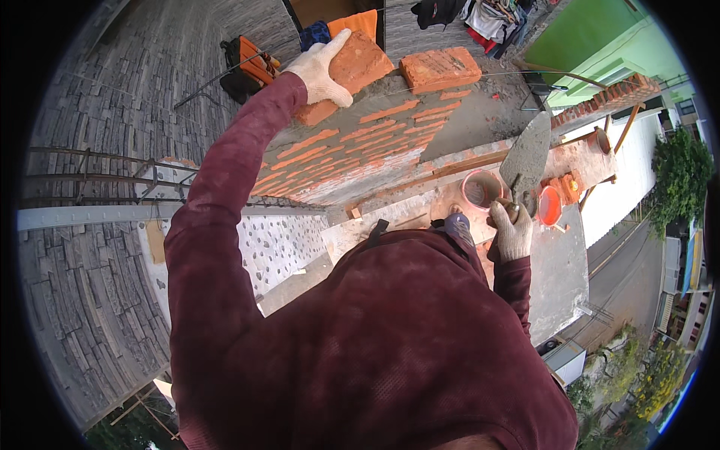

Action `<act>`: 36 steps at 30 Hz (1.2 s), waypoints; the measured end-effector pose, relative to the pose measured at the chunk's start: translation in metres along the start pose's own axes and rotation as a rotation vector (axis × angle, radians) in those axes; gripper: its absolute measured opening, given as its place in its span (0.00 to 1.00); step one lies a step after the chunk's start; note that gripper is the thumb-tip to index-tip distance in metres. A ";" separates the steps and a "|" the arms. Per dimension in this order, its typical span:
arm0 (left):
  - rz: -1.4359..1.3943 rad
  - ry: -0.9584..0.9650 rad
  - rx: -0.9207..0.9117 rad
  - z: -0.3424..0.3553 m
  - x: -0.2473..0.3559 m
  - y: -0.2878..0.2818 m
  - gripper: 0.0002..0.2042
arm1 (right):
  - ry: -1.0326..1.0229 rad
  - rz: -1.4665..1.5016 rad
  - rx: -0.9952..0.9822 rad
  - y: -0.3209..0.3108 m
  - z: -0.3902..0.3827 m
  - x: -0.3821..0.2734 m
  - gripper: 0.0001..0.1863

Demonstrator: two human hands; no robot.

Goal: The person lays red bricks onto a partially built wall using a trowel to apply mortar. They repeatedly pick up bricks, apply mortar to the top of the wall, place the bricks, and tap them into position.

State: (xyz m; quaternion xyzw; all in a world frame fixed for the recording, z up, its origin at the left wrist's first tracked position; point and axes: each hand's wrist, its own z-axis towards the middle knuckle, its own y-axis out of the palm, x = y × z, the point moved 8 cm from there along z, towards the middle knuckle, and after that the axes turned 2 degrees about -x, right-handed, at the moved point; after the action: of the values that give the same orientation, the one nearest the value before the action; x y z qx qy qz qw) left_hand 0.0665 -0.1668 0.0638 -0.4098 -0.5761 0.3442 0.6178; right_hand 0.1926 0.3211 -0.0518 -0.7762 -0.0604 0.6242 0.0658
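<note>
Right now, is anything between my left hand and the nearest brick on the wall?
Nothing visible: your gloved left hand is directly on the orange brick atop the wall. A second brick lies to the right, out of the way, and your right hand holds the trowel farther right.

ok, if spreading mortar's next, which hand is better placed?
Probably the right hand: it already holds the trowel by its handle. The left hand is occupied, spread around one end of a brick atop the wall.

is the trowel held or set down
Held: the gloved right grip is closed around the handle of the trowel, whose blade juts out beyond it.
</note>
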 end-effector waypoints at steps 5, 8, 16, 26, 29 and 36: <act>0.178 -0.118 -0.262 0.033 -0.038 0.046 0.68 | 0.300 0.050 0.213 -0.060 -0.043 0.108 0.19; 0.193 -0.151 -0.333 0.035 -0.044 0.070 0.68 | 0.428 0.073 0.304 -0.090 -0.085 0.155 0.22; 0.233 -0.122 -0.380 0.046 -0.050 0.094 0.68 | 0.620 0.015 0.327 -0.100 -0.127 0.182 0.23; 0.247 -0.125 -0.425 0.052 -0.030 0.100 0.67 | 0.609 -0.049 0.201 -0.087 -0.102 0.172 0.20; 0.286 -0.114 -0.398 0.053 -0.039 0.106 0.68 | 0.602 -0.062 0.165 -0.085 -0.097 0.178 0.20; 0.267 -0.142 -0.421 0.050 -0.042 0.112 0.69 | 0.555 -0.089 0.075 -0.064 -0.082 0.154 0.22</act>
State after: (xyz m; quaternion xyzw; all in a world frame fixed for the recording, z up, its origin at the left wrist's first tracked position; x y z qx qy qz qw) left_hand 0.0180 -0.1509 -0.0554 -0.5768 -0.6177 0.3231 0.4259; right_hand 0.3048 0.4090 -0.1716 -0.9109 -0.0510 0.3862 0.1361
